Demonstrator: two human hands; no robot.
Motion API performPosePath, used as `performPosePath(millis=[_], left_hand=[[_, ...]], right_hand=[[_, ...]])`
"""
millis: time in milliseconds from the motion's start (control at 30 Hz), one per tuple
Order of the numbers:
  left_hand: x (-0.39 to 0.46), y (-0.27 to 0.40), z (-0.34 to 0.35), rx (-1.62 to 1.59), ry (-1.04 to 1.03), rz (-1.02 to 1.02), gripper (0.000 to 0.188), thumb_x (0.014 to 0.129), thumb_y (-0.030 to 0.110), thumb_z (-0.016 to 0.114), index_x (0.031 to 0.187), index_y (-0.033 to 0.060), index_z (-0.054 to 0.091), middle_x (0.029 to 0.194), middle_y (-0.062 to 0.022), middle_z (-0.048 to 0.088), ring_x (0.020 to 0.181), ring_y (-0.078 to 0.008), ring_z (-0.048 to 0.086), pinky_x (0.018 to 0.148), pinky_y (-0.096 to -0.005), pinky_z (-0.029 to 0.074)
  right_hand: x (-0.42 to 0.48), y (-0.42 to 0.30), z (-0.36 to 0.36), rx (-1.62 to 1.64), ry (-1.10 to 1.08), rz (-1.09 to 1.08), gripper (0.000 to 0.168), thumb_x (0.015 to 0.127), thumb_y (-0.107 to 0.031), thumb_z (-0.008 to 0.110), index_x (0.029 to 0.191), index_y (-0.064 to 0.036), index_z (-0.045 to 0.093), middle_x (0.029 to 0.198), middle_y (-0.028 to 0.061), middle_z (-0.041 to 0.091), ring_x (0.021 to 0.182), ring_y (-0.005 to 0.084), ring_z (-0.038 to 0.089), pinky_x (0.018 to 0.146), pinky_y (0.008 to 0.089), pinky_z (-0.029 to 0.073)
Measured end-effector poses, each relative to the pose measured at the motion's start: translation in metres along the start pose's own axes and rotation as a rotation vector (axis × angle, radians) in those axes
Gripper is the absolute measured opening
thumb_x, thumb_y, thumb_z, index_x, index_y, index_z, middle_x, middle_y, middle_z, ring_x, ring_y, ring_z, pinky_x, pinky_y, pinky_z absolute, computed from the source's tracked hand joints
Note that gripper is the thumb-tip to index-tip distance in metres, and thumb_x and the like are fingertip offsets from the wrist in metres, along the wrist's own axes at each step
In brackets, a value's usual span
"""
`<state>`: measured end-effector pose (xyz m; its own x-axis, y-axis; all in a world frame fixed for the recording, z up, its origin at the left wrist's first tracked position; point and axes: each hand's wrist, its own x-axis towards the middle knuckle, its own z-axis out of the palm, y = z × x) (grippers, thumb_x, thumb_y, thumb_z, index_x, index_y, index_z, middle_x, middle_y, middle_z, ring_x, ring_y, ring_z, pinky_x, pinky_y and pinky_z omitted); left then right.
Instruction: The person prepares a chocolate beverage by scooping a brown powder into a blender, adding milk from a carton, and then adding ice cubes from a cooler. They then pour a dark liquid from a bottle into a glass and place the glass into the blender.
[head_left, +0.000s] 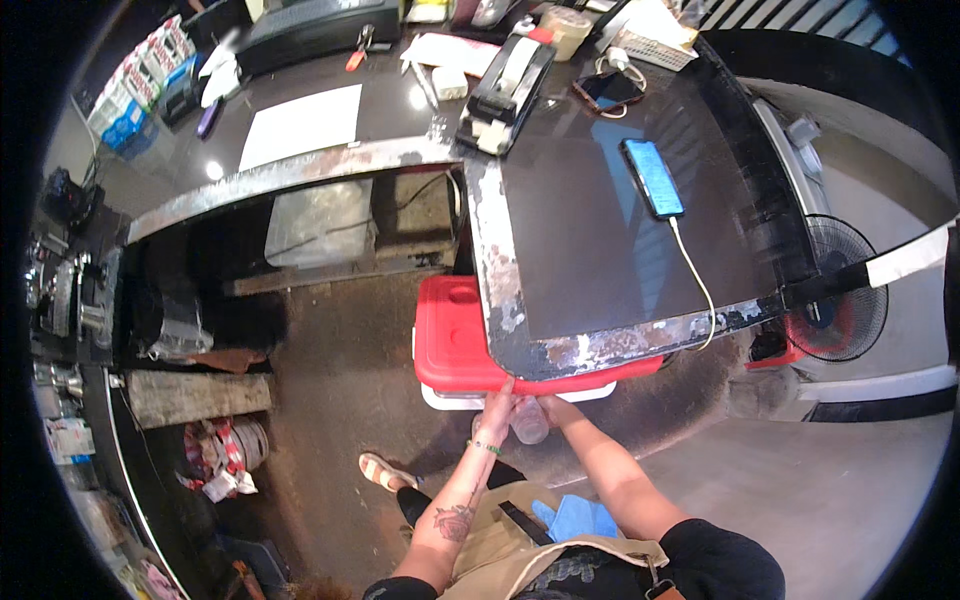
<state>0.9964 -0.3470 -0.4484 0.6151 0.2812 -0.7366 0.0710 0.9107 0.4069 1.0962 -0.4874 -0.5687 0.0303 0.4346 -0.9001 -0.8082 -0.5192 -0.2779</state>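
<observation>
Below the near edge of the counter, my left hand (496, 411) reaches to the front of a cooler box with a red lid (452, 330) and a white body. One of its fingers points up against the lid's rim. My right hand (553, 409) is beside it, partly hidden under the lid's edge. Between the hands is a clear plastic cup or container (530, 424); both hands are at its sides, but which one grips it is unclear. Part of the lid lies under the corner of the dark countertop (585, 277).
On the countertop are a lit phone (654, 178) with a white cable (694, 270) hanging over the edge, a second phone (609, 90) and a black tape dispenser (506, 94). A standing fan (838, 292) is at right. A wooden board (199, 397) is at left.
</observation>
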Motion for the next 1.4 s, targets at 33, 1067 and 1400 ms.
performPosePath(millis=[33, 1067, 1400], left_hand=[[0.009, -0.012, -0.014, 0.018, -0.042, -0.019, 0.028, 0.098, 0.030, 0.054, 0.105, 0.0036, 0.057, 0.090, -0.0071, 0.063, 0.082, -0.0175, 0.063, 0.076, -0.0309, 0.054], [-0.180, 0.189, 0.182, 0.496, -0.446, 0.618, 0.074, 0.081, 0.015, 0.076, 0.138, 0.0005, 0.030, 0.127, -0.0133, 0.051, 0.116, -0.0204, 0.053, 0.096, -0.0347, 0.046], [-0.205, 0.237, 0.164, 0.625, -0.359, 0.742, 0.066, 0.093, 0.019, 0.059, 0.148, 0.0086, 0.024, 0.149, -0.0146, 0.032, 0.138, -0.0270, 0.031, 0.112, -0.0417, 0.029]], right_hand=[[0.005, 0.003, -0.003, 0.050, -0.087, -0.028, 0.044, 0.095, -0.052, 0.043, 0.098, -0.013, 0.064, 0.090, 0.0039, 0.068, 0.079, 0.0205, 0.065, 0.071, 0.0390, 0.054], [-0.369, -0.185, 0.183, -0.520, 0.038, -1.365, 0.094, 0.076, -0.026, 0.080, 0.145, -0.005, 0.020, 0.139, 0.0188, 0.037, 0.130, 0.0289, 0.040, 0.108, 0.0430, 0.033], [-0.345, -0.400, 0.143, -0.599, 0.996, -1.776, 0.067, 0.071, -0.031, 0.080, 0.122, -0.006, 0.046, 0.110, 0.0218, 0.052, 0.105, 0.0363, 0.054, 0.089, 0.0429, 0.045]])
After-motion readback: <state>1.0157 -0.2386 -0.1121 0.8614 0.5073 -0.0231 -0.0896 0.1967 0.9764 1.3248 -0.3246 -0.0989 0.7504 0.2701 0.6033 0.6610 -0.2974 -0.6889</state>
